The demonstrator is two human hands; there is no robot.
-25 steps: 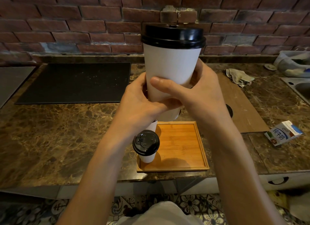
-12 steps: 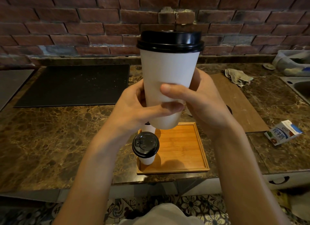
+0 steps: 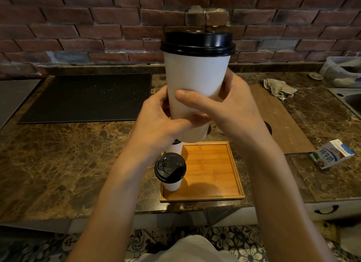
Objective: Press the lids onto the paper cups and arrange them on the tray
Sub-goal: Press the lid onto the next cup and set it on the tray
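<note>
The held cup (image 3: 197, 80) was plain white under a glossy black lid (image 3: 197, 44), and the cup on the tray (image 3: 172, 184) was white with a black lid (image 3: 170, 168) too. The tray (image 3: 211, 170) was warm orange-brown with fine wood grain, on a tabletop (image 3: 64, 160) of dark brown marble veined in tan and gold, with a flat black mat (image 3: 88, 97) speckled with pale dots. The wall (image 3: 78, 23) was dark red brick with grey mortar, the carton (image 3: 332, 156) white with blue, green and red print, the rag (image 3: 279, 89) dull beige, and the floor tiles (image 3: 224, 240) dark with white flower patterns.
</note>
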